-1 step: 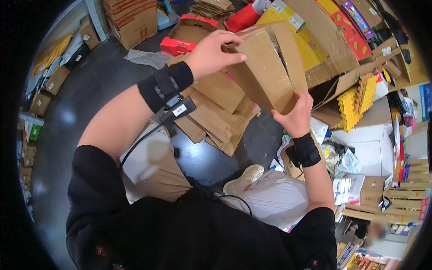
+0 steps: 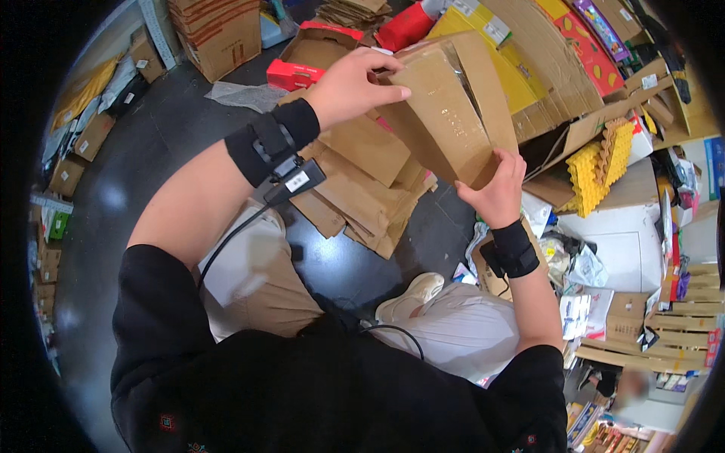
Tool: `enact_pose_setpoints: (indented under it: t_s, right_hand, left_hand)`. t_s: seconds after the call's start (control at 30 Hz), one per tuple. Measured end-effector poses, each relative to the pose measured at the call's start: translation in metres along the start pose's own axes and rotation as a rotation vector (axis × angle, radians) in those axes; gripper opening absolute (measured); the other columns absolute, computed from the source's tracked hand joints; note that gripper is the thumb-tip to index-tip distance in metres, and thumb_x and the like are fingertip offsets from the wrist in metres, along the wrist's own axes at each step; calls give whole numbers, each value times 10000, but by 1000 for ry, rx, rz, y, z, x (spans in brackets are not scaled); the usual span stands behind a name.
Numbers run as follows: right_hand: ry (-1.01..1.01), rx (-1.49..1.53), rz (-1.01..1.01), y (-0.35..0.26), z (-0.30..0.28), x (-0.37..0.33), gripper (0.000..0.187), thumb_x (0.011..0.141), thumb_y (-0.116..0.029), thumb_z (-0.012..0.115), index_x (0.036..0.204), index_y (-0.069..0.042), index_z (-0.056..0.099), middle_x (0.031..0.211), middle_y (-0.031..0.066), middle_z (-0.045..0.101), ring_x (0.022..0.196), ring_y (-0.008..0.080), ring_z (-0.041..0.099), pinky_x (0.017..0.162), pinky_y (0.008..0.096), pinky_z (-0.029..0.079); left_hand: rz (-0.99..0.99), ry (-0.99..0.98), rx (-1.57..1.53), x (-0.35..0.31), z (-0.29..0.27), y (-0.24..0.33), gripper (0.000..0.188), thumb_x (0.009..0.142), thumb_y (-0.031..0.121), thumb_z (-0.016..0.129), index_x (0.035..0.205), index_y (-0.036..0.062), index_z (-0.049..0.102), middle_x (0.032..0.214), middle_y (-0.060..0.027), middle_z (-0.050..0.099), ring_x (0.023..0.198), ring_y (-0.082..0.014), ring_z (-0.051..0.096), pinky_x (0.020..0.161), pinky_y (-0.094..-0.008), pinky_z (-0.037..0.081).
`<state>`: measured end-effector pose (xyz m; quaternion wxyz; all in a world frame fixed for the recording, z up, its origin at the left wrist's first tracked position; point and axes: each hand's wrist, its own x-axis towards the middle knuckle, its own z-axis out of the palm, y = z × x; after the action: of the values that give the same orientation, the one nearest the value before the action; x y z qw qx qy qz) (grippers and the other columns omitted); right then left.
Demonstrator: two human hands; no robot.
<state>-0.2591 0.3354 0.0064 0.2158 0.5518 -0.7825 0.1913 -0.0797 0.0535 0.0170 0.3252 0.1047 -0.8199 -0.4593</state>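
Note:
A brown cardboard box (image 2: 445,106), with clear tape on its side and a narrow gap along one flap, is held up in front of me at a tilt. My left hand (image 2: 359,87) grips its upper left edge, thumb on the near face and fingers partly hidden behind. My right hand (image 2: 498,192) holds the lower right corner, fingers on the flap side and thumb on the left. Beneath the box, flattened cardboard pieces (image 2: 355,189) lie in a pile on the dark floor.
An open red carton (image 2: 313,57) sits beyond the pile, beside a tall stack of folded cardboard (image 2: 219,38). Large cardboard with a yellow sheet (image 2: 521,83) stands to the right, near yellow egg-crate foam (image 2: 596,174). Plastic bags (image 2: 581,264) lie by a white box (image 2: 623,249).

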Motion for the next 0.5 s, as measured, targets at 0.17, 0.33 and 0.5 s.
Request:
enact_pose_setpoints:
  t_s: [0.17,0.33,0.5]
  right_hand:
    - [-29,12,11,-2,7,-7,830,558,-238,900,1211,40,471,1155,203,509,1120,382,475,989,445,415]
    - [-66,12,35,-2,18,-17,812,577,-259,905,1211,28,487,1177,190,519,1136,378,479,994,438,423]
    - [-159,98,35,0,18,-10,824,643,-295,900,1278,15,476,1210,182,523,1122,363,506,971,436,450]
  left_hand:
    - [-89,-108,9,2,7,-15,419,860,275,785,1159,6,670,1218,-66,565,1034,-157,567,923,-299,469]
    - [-105,-176,-5,4,16,-18,384,886,271,756,1153,5,683,1378,-93,503,1169,-192,558,986,-306,443]
    - [-1,-71,-35,11,19,-23,410,901,324,718,1146,-3,686,1384,-103,514,1220,-228,535,1005,-328,442]
